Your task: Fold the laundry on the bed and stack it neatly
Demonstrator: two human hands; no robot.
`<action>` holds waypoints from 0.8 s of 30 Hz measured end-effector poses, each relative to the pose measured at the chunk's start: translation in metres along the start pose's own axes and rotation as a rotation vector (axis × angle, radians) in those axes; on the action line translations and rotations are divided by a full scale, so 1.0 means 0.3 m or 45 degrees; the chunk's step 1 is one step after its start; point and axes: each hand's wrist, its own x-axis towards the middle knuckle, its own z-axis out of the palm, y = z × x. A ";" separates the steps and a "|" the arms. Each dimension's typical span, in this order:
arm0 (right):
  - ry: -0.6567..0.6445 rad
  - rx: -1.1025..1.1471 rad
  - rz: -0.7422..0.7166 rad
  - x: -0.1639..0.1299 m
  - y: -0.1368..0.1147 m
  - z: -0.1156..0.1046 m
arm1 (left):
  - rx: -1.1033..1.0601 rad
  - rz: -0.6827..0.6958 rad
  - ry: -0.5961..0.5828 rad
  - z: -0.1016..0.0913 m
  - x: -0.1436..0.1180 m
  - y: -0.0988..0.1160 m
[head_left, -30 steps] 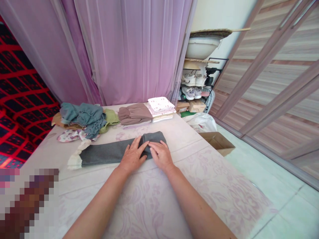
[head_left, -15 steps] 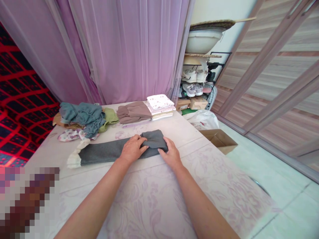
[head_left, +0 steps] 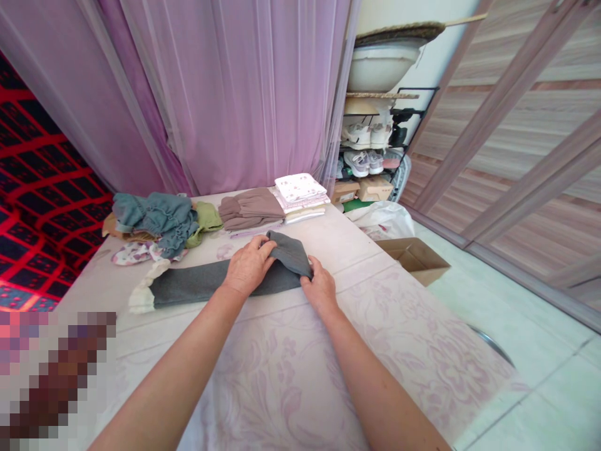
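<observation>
The left hand and right hand are pinching, fingers closed, the folded end of the grey garment, which is lying on the bed; folded clothes are sitting at twelve o'clock.

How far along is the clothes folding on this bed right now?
Done: a folded brown garment and a folded white stack sit at the far edge of the bed. In hand: the left hand and right hand grip the right end of the grey garment, part folded over. Left: the loose teal and green pile.
</observation>
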 end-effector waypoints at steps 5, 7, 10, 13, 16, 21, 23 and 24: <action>-0.078 -0.129 -0.117 -0.016 0.003 -0.020 | 0.121 0.070 -0.014 0.004 -0.058 -0.033; -0.115 -0.162 -0.212 -0.022 0.004 -0.025 | 0.137 0.125 0.005 0.020 -0.092 -0.046; -0.149 -0.197 -0.256 -0.026 0.003 -0.028 | 0.141 0.159 -0.046 0.055 -0.132 -0.068; -0.168 -0.199 -0.242 -0.024 0.004 -0.030 | 0.117 0.132 -0.153 0.078 -0.147 -0.089; -0.165 -0.155 -0.262 -0.020 0.011 -0.033 | 0.096 0.119 -0.132 0.072 -0.144 -0.091; -0.105 -0.066 -0.318 -0.016 0.029 -0.031 | 0.078 0.186 0.000 0.051 -0.132 -0.054; -0.088 -0.044 -0.343 -0.015 0.034 -0.028 | 0.094 0.253 0.015 0.056 -0.124 -0.043; -0.081 -0.037 -0.354 -0.016 0.035 -0.026 | 0.092 0.284 0.012 0.059 -0.118 -0.041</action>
